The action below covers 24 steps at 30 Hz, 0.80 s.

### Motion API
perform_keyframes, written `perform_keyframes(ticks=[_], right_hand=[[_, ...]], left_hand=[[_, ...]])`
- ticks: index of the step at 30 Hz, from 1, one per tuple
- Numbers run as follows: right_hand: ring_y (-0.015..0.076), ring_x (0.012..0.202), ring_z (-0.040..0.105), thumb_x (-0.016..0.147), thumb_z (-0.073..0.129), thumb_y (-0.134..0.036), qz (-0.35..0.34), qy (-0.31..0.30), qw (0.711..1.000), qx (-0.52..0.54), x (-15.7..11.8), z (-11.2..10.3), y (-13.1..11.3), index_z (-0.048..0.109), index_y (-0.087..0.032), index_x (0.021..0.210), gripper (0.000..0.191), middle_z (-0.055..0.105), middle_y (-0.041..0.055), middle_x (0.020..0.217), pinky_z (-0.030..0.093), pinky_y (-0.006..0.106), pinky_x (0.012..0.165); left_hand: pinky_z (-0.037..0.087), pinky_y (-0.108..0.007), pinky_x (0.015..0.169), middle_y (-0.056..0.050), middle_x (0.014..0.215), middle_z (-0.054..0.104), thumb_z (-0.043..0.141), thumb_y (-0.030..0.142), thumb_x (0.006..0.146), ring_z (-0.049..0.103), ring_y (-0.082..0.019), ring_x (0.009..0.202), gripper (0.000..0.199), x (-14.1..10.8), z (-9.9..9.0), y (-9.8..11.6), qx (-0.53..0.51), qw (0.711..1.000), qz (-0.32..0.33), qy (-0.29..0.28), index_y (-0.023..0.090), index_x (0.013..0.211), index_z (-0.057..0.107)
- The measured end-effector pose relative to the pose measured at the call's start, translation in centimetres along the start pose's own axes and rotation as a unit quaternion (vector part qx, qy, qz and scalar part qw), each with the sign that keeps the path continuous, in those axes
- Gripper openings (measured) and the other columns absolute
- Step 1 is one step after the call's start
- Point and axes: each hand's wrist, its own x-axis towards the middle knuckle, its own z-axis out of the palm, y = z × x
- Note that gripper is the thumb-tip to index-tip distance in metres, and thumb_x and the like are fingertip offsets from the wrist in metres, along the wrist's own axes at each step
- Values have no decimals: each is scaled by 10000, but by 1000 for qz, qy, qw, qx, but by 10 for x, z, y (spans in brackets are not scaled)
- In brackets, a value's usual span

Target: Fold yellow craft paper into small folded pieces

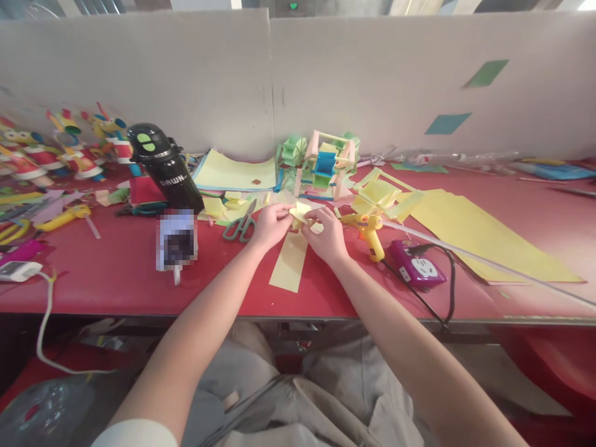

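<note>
Between both hands, just above the red table, is a small folded piece of yellow paper (302, 212). My left hand (274, 225) pinches its left side, and my right hand (327, 231) grips its right side. Below them a pale yellow paper strip (289, 264) lies flat on the table. Green-handled scissors (241, 228) rest beside my left hand with the blades pointing away. To the right of my right hand lies a yellow hot glue gun (367, 231), a long clear glue stick close to it.
A black bottle (165, 167) and a blurred phone-like object (177, 241) stand at left. Behind the hands are folded paper models (326, 164). At right sit a purple power socket (418, 266) with a black cord and large yellow sheets (484, 236). A white partition (186, 74) closes the back.
</note>
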Motion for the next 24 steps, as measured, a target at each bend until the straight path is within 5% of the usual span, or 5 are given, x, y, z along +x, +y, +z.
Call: perform_keyframes(ticks=[8,17,20,24], right_hand=[[289,1154,555,789,612,-156,-45,23,998,-37,0,2,2,697,-266,1026,274,603,95,1194,482,514,989],[245,1137,629,817,542,-181,57,31,991,121,-1,2,0,559,-240,1271,459,612,119,1269,567,433,920],[244,1183,615,809,503,-142,43,26,991,125,-1,2,1,569,-235,1267,472,613,115,1310,544,434,962],[244,1195,610,753,449,-75,30,20,996,85,-1,-2,1,608,-241,1235,534,642,85,1303,529,436,970]], left_hand=[[586,-367,830,-57,849,751,669,150,754,716,-202,834,231,-5,6,19,-147,986,-61,57,150,984,688],[581,-377,846,-105,1031,729,683,62,689,711,-218,914,503,-8,8,30,-232,964,-119,60,138,1177,585],[581,-348,820,-119,1139,692,680,32,639,698,-208,932,577,-9,6,29,-232,966,-112,20,148,1196,583],[583,-344,791,-78,992,701,665,133,695,691,-190,886,461,-10,1,30,-252,956,-125,-89,155,1153,609]])
